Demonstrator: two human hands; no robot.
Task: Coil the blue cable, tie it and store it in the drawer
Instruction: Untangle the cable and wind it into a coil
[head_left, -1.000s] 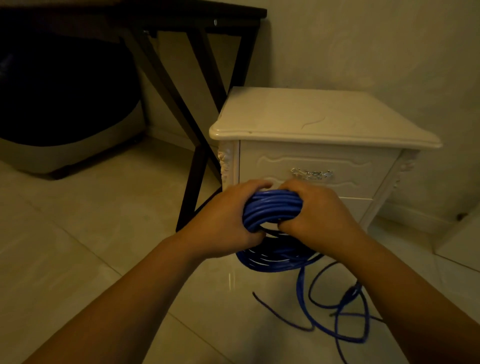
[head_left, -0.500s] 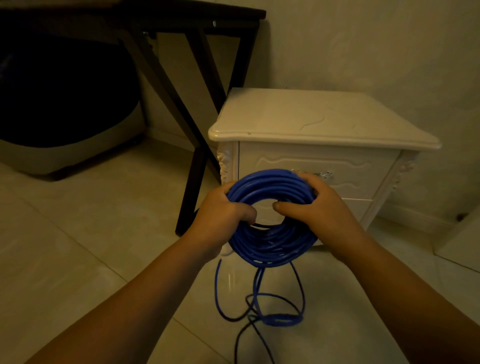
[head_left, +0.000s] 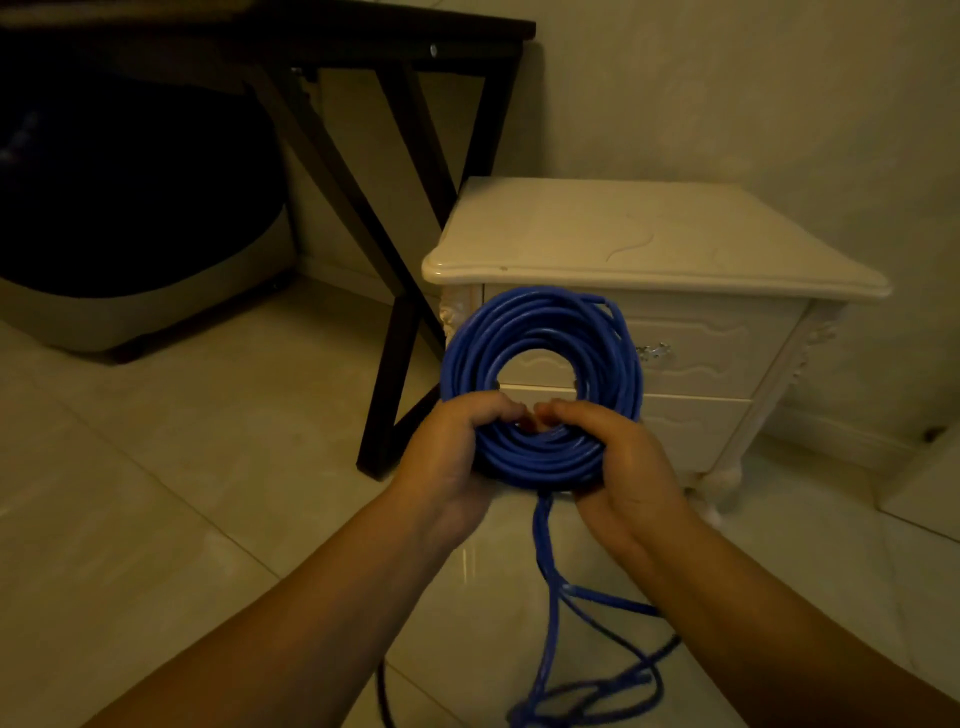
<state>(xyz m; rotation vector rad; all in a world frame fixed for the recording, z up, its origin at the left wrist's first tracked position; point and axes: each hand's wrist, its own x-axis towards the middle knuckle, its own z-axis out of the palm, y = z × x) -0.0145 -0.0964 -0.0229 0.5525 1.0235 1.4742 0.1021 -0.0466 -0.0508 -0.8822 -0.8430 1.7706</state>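
Note:
The blue cable (head_left: 540, 332) stands as an upright round coil in front of the white nightstand. My left hand (head_left: 452, 452) grips the coil's lower left part, fingers curled through the middle hole. My right hand (head_left: 623, 462) grips the lower right part the same way, fingertips almost meeting the left ones. A loose tail of cable (head_left: 545, 597) hangs from the bottom of the coil and loops on the floor. The nightstand's top drawer (head_left: 696, 353), with a shiny handle (head_left: 653, 351), is closed behind the coil.
The white nightstand (head_left: 649, 244) stands against the wall. A dark table with crossed black legs (head_left: 389, 322) is at its left. A dark rounded object with a grey base (head_left: 130, 291) sits under the table. Pale glossy tiles cover the floor.
The coil has been turned up from a flat bundle into an upright ring. Both hands slid from its sides down to its bottom part. The loose tail shifted on the floor.

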